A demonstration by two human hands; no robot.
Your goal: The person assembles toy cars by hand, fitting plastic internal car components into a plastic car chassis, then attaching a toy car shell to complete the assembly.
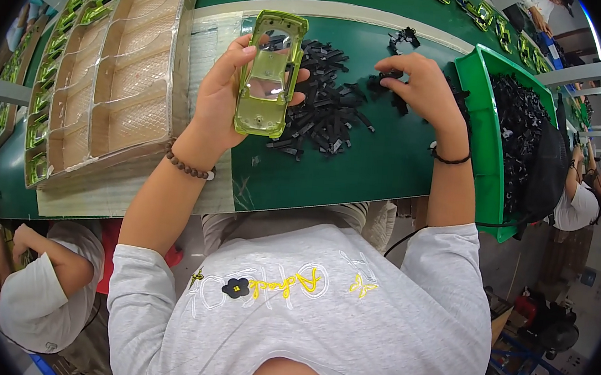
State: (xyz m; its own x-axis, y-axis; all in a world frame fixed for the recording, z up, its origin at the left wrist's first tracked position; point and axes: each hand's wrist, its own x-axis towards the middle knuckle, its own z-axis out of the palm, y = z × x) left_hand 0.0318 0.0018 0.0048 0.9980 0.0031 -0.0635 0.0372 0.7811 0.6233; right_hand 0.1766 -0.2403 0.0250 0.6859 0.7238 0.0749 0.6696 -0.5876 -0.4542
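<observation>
My left hand is closed round a green toy car body shell with clear windows, held upright on its end above the table. Behind and to the right of the shell lies a loose heap of small black plastic parts. Over the right side of that heap, my right hand pinches a small black plastic part between thumb and fingers; its exact shape is partly hidden. Just beyond the right hand, another black part with a jagged outline lies on the green table.
At the left stands a partitioned tray with a column of green shells along it. To the right, a green bin holds many black parts, with a dark cloth over its edge. More green shells lie at the far right. Other people work at both sides.
</observation>
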